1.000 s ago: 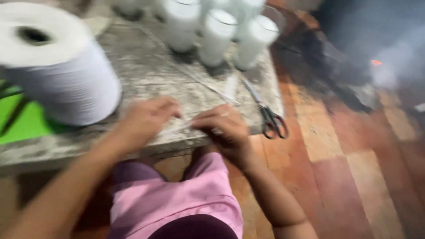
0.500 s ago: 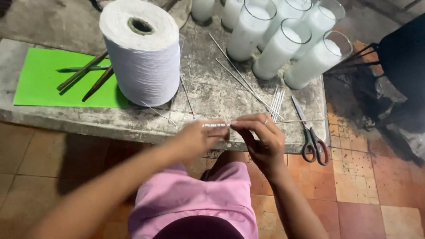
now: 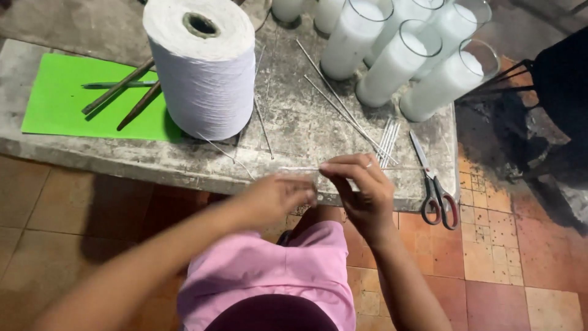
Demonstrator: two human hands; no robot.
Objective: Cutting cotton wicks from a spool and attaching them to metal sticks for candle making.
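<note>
The stone bench carried everything, worn and mottled grey, set over a tiled floor; on it the great spool of white thread stood upright on its end, bulky and likely the heaviest thing there, with a bright green sheet lying flat to its left under a few brown sticks; behind and to the right stood a cluster of tall glass candles filled with white wax, upright and close together, breakable by the look of them; red-handled scissors lay shut at the bench's right edge, near a small bundle of thin rods and two longer ones lying slantwise.

Smallest of all was the thin white wick, held level just above the bench's near edge, between the two hands; it looked very light, slender and only slightly stiff, apt to bend or slip, so a pinch at either end seemed the sound hold; the left hand was blurred, fingers curled in at the wick's left end, though whether it truly gripped could not be told; the right hand pinched the right end between thumb and fingertips, a ring showing; the scissors and rods lay close by the right hand, the candles well clear.
</note>
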